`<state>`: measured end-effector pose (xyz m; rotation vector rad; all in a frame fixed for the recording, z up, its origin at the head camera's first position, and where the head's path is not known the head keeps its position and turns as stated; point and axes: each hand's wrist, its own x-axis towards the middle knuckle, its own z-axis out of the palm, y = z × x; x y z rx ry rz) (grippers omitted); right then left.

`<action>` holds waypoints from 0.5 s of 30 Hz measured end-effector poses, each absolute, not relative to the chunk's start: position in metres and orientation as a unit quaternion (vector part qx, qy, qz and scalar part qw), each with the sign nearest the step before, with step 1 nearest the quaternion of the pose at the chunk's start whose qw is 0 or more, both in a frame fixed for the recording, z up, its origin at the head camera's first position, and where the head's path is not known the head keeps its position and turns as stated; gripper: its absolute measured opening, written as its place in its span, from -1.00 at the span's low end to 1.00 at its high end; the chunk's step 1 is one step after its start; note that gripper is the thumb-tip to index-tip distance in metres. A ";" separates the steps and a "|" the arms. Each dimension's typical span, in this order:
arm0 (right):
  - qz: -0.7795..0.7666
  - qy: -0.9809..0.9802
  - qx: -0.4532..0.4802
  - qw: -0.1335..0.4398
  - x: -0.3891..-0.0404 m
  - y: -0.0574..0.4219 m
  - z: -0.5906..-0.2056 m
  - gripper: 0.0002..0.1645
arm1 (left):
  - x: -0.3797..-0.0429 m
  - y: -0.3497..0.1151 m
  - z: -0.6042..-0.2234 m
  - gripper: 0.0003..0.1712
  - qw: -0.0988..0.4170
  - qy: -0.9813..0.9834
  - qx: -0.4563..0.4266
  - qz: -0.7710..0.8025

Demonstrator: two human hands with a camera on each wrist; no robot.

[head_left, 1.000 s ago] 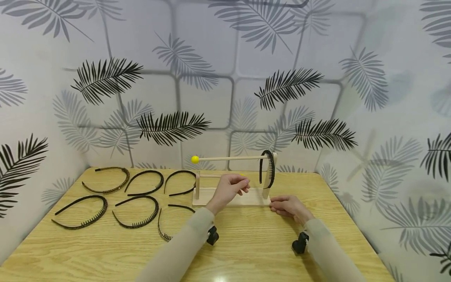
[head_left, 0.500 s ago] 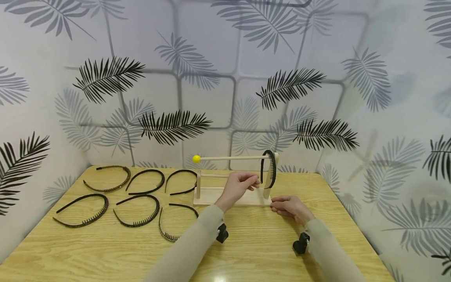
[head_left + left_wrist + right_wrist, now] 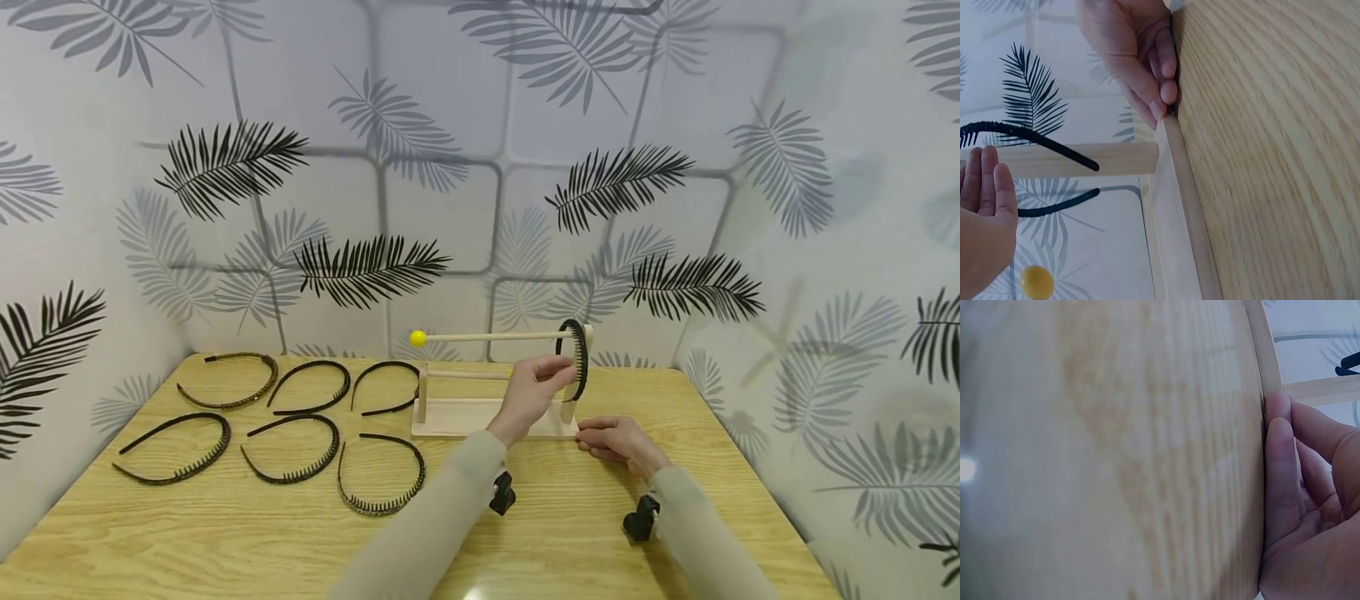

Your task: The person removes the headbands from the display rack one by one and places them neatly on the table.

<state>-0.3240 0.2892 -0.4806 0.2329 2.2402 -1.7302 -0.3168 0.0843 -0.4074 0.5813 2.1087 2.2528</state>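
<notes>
A two-bar wooden stand (image 3: 465, 429) stands on the table. One black toothed headband (image 3: 581, 367) hangs at the right end of its upper bar, beside the right post. My left hand (image 3: 528, 396) is at this headband, fingertips right at its toothed inner side. The left wrist view shows the fingers extended along the headband (image 3: 1041, 142); the thumb is hidden there. My right hand (image 3: 618, 442) holds the front right corner of the stand's base with thumb and fingertips, low against the table. In the right wrist view, the fingertips (image 3: 1280, 428) meet the base edge.
Several dark headbands lie in two rows on the left of the table, including a brown one (image 3: 262, 387) at the back and a toothed one (image 3: 378, 507) in front. A yellow ball (image 3: 417, 338) caps the upper bar's left end. Patterned cloth (image 3: 450, 208) surrounds the table.
My left hand has moved right along the stand, up to the hanging headband. My right hand stays at the base corner. The front headband, earlier partly behind my left arm, now shows whole.
</notes>
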 end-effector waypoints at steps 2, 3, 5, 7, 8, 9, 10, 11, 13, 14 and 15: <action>-0.601 0.781 0.081 0.147 -0.324 0.289 -0.481 -0.48 | -0.316 0.088 -0.405 -0.64 0.004 0.670 0.183 0.719; -0.603 0.780 0.082 0.145 -0.325 0.289 -0.481 -0.49 | -0.316 0.089 -0.405 -0.63 0.005 0.669 0.181 0.720; -0.602 0.782 0.081 0.144 -0.325 0.289 -0.481 -0.50 | -0.316 0.090 -0.405 -0.61 0.011 0.666 0.178 0.724; -0.600 0.783 0.083 0.143 -0.324 0.288 -0.481 -0.51 | -0.316 0.091 -0.405 -0.59 0.020 0.660 0.176 0.730; -0.601 0.782 0.086 0.142 -0.324 0.288 -0.481 -0.52 | -0.316 0.091 -0.405 -0.58 0.025 0.659 0.175 0.731; -0.600 0.782 0.086 0.143 -0.323 0.288 -0.481 -0.52 | -0.316 0.091 -0.405 -0.57 0.030 0.658 0.176 0.731; -0.600 0.783 0.086 0.142 -0.323 0.288 -0.480 -0.52 | -0.316 0.091 -0.405 -0.55 0.036 0.658 0.177 0.731; -0.599 0.783 0.084 0.143 -0.323 0.288 -0.480 -0.51 | -0.316 0.092 -0.405 -0.54 0.039 0.659 0.181 0.729; -0.599 0.783 0.082 0.144 -0.322 0.289 -0.480 -0.51 | -0.316 0.092 -0.404 -0.52 0.046 0.662 0.183 0.725; -0.600 0.783 0.081 0.145 -0.322 0.289 -0.479 -0.50 | -0.316 0.092 -0.404 -0.52 0.048 0.660 0.186 0.726; -0.599 0.783 0.079 0.146 -0.322 0.289 -0.479 -0.49 | -0.316 0.093 -0.403 -0.52 0.050 0.658 0.187 0.727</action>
